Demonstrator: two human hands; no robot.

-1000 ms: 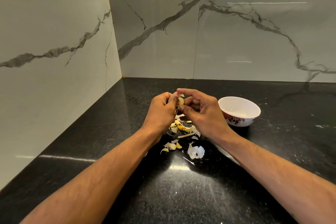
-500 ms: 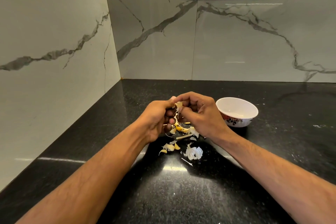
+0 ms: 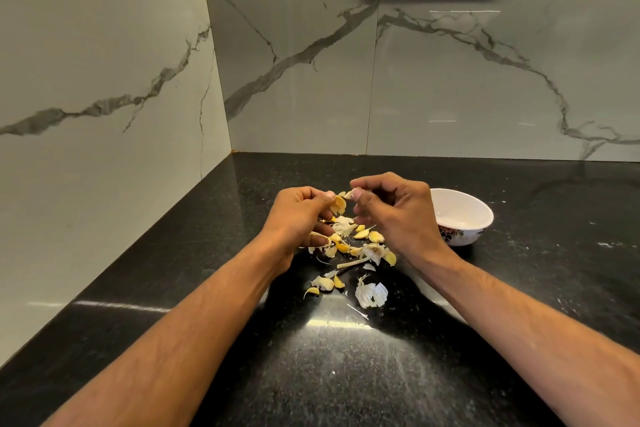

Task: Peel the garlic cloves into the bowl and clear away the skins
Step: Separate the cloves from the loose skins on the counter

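Hands part slightly since half second ago. Left hand (image 3: 298,215) pinches clove (image 3: 338,205) above scrap pile (image 3: 349,246) so skins drop there. Right hand (image 3: 391,215) nips skin flake (image 3: 349,194), pulling away. Bowl (image 3: 460,215) waits just beside right hand on table (image 3: 346,374), looks empty.

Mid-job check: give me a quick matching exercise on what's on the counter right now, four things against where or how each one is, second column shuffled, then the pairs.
Things:
1. bowl
2. garlic clove
3. right hand
4. pile of skins and cloves

Places or states:
A. held in the left hand's fingertips, above the counter
B. standing on the black counter, to the right of both hands
C. scattered on the counter beneath the hands
D. pinching a bit of skin beside the held clove

Pairs: 1-B, 2-A, 3-D, 4-C
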